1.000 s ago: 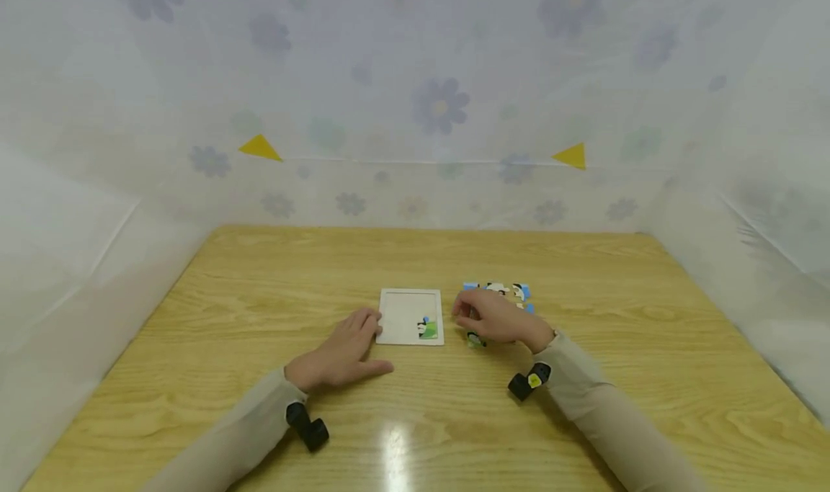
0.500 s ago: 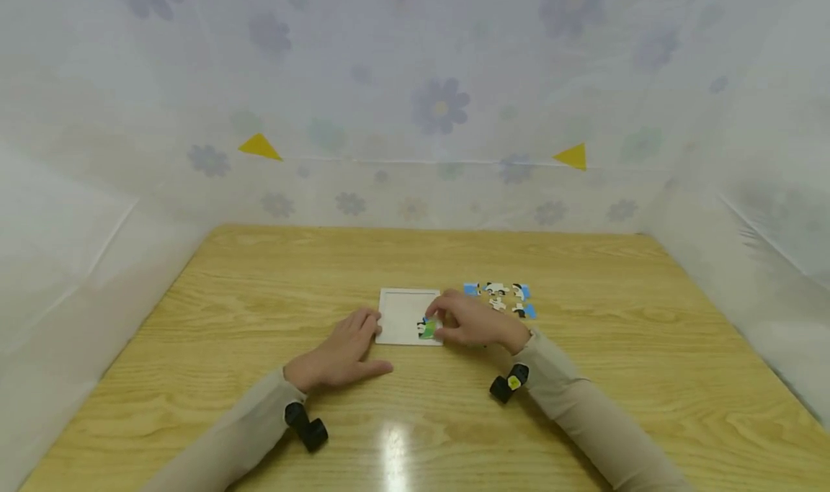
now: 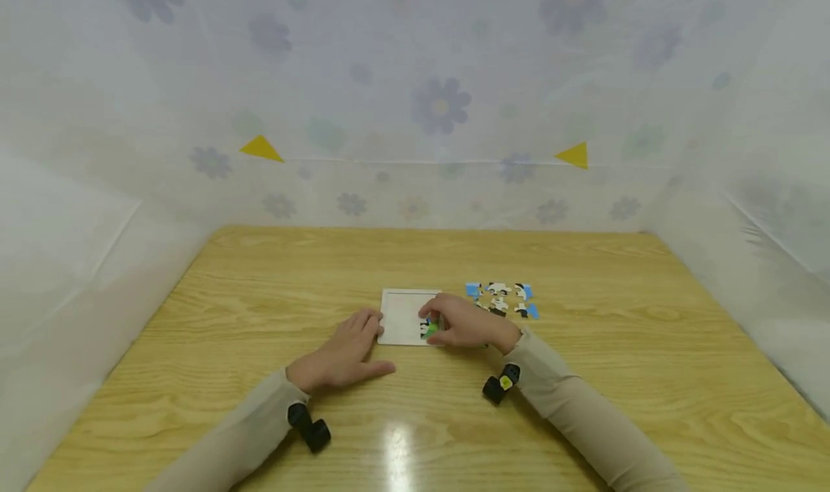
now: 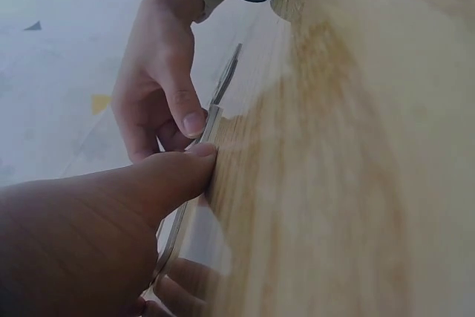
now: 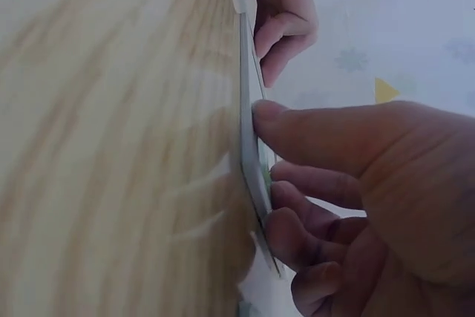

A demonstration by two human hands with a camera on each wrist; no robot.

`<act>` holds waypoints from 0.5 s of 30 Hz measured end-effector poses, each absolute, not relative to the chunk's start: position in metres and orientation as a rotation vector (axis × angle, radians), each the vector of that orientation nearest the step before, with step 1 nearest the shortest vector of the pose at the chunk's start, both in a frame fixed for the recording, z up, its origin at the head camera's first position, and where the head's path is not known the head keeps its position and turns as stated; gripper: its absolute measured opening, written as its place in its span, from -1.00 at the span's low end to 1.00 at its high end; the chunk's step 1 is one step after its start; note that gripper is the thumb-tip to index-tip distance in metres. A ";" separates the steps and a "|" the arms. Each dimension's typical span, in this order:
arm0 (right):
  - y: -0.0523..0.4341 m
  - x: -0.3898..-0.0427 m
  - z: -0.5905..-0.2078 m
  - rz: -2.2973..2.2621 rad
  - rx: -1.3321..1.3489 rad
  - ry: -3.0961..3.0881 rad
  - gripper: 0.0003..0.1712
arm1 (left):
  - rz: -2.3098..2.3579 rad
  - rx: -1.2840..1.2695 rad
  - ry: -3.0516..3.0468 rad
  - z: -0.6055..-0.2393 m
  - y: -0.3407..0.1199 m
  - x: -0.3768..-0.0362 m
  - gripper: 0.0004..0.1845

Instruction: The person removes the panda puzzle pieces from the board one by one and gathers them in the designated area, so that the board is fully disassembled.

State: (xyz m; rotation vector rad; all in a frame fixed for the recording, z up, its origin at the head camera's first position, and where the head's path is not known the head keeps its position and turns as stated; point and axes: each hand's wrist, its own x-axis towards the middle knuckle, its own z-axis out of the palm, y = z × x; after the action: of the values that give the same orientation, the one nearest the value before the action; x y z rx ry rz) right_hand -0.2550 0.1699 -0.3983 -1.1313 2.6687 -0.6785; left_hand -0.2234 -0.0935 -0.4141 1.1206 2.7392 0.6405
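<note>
A white square puzzle tray [image 3: 400, 316] lies flat on the table. In its near right corner is a green, white and black puzzle piece [image 3: 425, 329], partly covered by my right hand [image 3: 460, 320]. My right thumb and curled fingers pinch at a piece there; most of it is hidden under the hand. In the right wrist view the thumb [image 5: 271, 113] is at the tray's edge, with a bit of green by the fingers. My left hand [image 3: 344, 351] rests beside the tray with extended fingers, their tips touching its left edge.
Several loose panda puzzle pieces [image 3: 498, 289] in blue, white and black lie in rows right of the tray, partly behind my right hand. The wooden table [image 3: 311, 269] is bordered by a flower-patterned white sheet [image 3: 389, 117].
My right hand has moved left from the loose pieces onto the right side of the tray, uncovering several pieces. The left hand has stayed at the tray's left edge.
</note>
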 end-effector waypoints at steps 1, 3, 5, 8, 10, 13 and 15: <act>0.169 -0.255 -0.398 -0.672 -1.121 2.670 -0.52 | 0.640 1.122 2.742 -0.414 -0.094 -0.223 -0.44; 0.168 -0.256 -0.397 -0.667 -1.081 2.661 -0.50 | 0.644 1.128 2.739 -0.413 -0.094 -0.223 -0.44; 0.168 -0.257 -0.395 -0.662 -1.057 2.652 -0.50 | 0.658 1.140 2.738 -0.413 -0.093 -0.223 -0.44; 0.169 -0.258 -0.393 -0.670 -1.021 2.636 -0.50 | 0.649 1.141 2.736 -0.414 -0.091 -0.223 -0.43; 0.168 -0.259 -0.392 -0.680 -1.011 2.633 -0.52 | 0.640 1.135 2.744 -0.414 -0.091 -0.224 -0.42; 0.168 -0.260 -0.393 -0.696 -1.024 2.636 -0.60 | 0.625 1.124 2.751 -0.415 -0.092 -0.225 -0.42; 0.167 -0.261 -0.394 -0.711 -1.037 2.632 -0.66 | 0.624 1.124 2.754 -0.416 -0.093 -0.225 -0.41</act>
State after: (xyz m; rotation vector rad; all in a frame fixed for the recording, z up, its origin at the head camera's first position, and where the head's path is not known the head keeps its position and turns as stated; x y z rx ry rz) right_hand -0.2606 0.1667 -0.3941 -1.0373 2.6322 -0.7110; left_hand -0.2255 -0.0927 -0.4161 1.1236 2.7543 0.6235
